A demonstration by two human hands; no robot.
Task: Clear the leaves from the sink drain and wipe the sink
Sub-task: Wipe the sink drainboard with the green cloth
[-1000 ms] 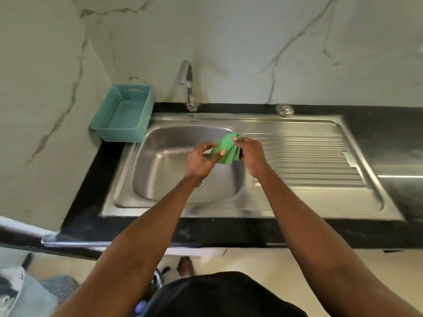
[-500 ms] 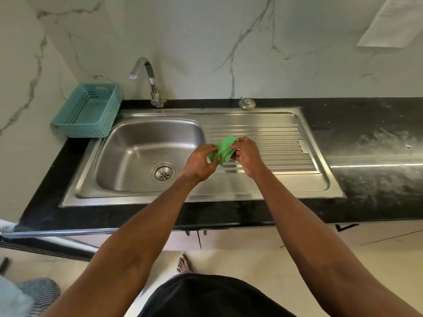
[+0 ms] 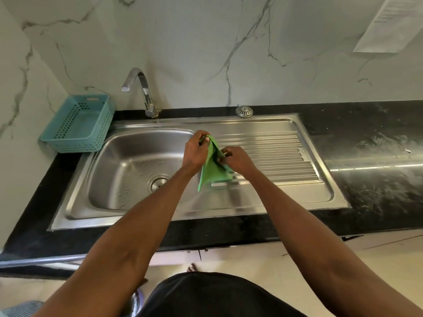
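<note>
Head view: you look down over your own forearms at a steel sink set in a black counter (image 3: 366, 202).
Right hand: your right hand (image 3: 239, 159) is pinched shut on the lower right side of the green cloth (image 3: 212, 170), over the ribbed drainboard (image 3: 270, 156).
Left hand: your left hand (image 3: 194, 152) is closed on the cloth's top corner and now sits higher than the right.
Cloth: half a second ago it was a small bunched wad between your two hands; now it is pulled open and hangs as a long sheet, its free lower corner pointing down toward the sink rim between bowl and drainboard.
Hands together: they were almost touching before; now they are a little apart, with cloth stretched between them.
Sink bowl: the sink (image 3: 128, 170) is bare steel with water drops, and the drain (image 3: 158, 183) is partly hidden behind your left forearm.
Faucet: the faucet (image 3: 143, 92) arches over the bowl's back edge, as before.
Basket: a teal basket (image 3: 77, 124) rests on the counter left of the faucet, unmoved.
Strainer: a small metal strainer (image 3: 244, 110) lies on the counter behind the drainboard.
</note>
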